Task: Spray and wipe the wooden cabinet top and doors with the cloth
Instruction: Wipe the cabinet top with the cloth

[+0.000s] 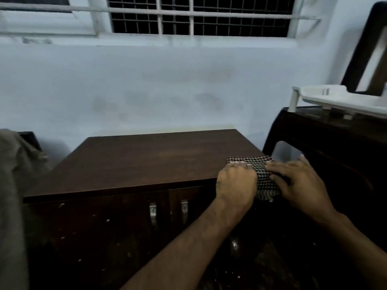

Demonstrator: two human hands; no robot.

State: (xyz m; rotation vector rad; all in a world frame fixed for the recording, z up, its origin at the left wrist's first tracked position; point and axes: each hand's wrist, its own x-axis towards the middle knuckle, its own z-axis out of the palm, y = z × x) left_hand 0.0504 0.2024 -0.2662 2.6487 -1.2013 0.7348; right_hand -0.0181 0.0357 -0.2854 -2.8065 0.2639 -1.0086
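Observation:
A dark brown wooden cabinet top (146, 160) lies before me, with two doors (100, 231) below carrying metal handles (153, 213). A black-and-white checked cloth (260, 174) rests on the top's front right corner and hangs a little over the edge. My left hand (236, 183) grips the cloth's left side with curled fingers. My right hand (301, 183) lies on the cloth's right side, fingers spread flat. No spray bottle is in view.
A dark plastic chair (326, 147) stands close to the cabinet's right side, with a white tray-like object (339, 99) on it. A pale wall and barred window (201, 17) are behind. Grey fabric (14, 185) hangs at the left edge.

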